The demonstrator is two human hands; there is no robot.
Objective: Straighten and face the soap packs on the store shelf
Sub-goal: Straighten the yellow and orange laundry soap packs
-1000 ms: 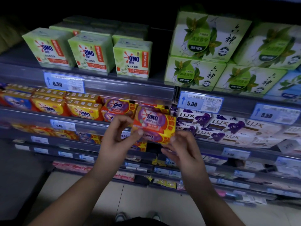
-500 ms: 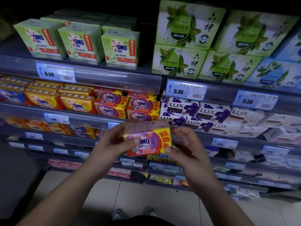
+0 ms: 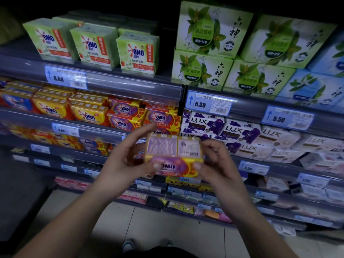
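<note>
Both hands hold one purple and yellow OMO soap pack [image 3: 173, 155] in front of the shelves, clear of them. My left hand [image 3: 124, 161] grips its left end and my right hand [image 3: 214, 162] its right end. The pack is tipped so its back label with a barcode faces up and its OMO front faces me. Behind it, on the second shelf [image 3: 96, 125], matching purple OMO packs [image 3: 160, 118] are stacked next to yellow OMO packs [image 3: 89, 114].
Green OMO boxes [image 3: 137, 53] and green leaf-print soap boxes [image 3: 210, 30] fill the top shelf. White and purple LUX bars [image 3: 240, 133] lie right of the OMO packs. Lower shelves with price tags [image 3: 208, 104] continue down to a tiled floor.
The pack came off the shelf stack toward me and downward, then tipped so its back label faces up. The view has shifted slightly.
</note>
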